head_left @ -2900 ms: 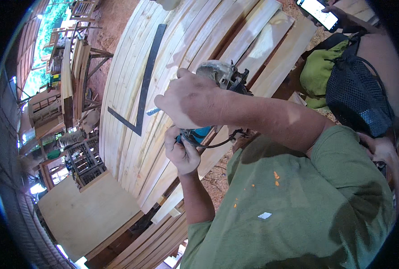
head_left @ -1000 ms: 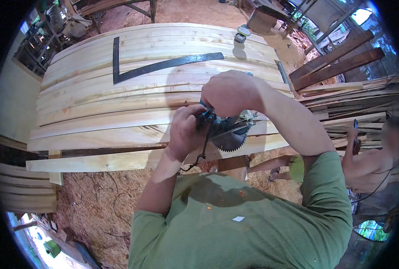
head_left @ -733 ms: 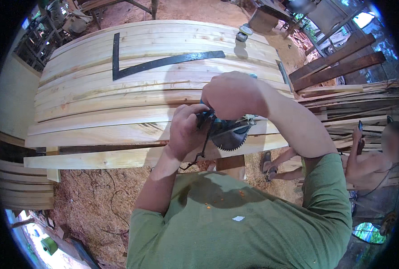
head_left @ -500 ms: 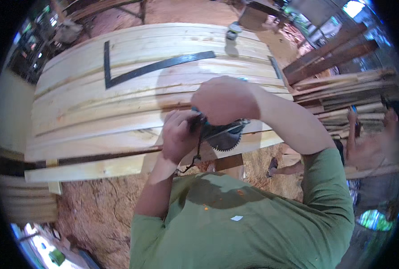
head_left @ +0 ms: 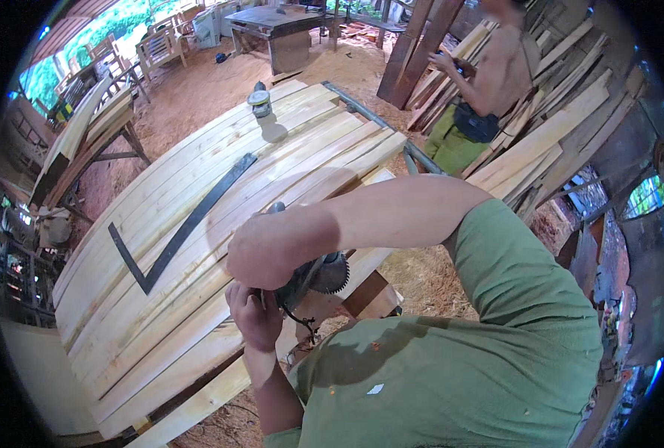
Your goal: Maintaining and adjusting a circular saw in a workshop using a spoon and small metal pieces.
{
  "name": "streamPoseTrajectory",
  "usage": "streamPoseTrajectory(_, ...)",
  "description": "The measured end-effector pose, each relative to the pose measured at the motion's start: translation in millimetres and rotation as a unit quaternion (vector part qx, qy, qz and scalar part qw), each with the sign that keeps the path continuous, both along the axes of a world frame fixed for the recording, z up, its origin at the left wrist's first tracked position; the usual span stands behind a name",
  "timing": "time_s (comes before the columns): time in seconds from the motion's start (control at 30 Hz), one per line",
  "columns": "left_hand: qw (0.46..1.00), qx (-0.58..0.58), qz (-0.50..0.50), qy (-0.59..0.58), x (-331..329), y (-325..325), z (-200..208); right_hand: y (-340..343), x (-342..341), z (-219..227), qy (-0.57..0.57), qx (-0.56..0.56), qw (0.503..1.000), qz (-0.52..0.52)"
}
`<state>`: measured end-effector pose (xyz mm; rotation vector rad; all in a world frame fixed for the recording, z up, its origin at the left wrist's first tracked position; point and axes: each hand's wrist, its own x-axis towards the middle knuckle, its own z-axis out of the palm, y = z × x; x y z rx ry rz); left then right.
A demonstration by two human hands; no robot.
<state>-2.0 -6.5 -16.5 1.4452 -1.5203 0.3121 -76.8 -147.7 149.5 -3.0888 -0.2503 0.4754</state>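
A handheld circular saw [head_left: 328, 276] with a toothed round blade is over the near edge of a bench top of pale boards [head_left: 190, 280]. My right hand [head_left: 261, 254] is closed over the saw's body and hides much of it. Just below it, my left hand [head_left: 257, 317] is closed at the saw's dark rear end; the exact part in its fingers is partly hidden. From there a dark cord [head_left: 302, 321] hangs toward my shirt. A dark L-shaped framing square [head_left: 194, 220] lies flat on the boards beyond my hands.
A small sander-like power tool [head_left: 259, 101] stands at the boards' far end. Another person [head_left: 496, 67] is at the upper right, beside stacked planks [head_left: 530, 168]. A dark table [head_left: 276, 26] stands farther back, and a wood-laden trestle [head_left: 93, 142] is at the left.
My view has swung right and upward, bringing the other person and the far workshop into fuller sight. Both hands stay closed at the saw.
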Motion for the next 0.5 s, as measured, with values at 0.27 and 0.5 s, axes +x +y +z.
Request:
streamPoseTrajectory(0.27, 0.999, -0.033, -0.022, 0.032, 2, 10, -6, -38, -62, 44, -0.107, 0.034, 0.994, -0.015)
streamPoseTrajectory(0.5, 0.999, -0.017, -0.016, 0.026, 0, 10, -8, -50, -73, 25, -0.183, 0.187, 0.965, 0.006)
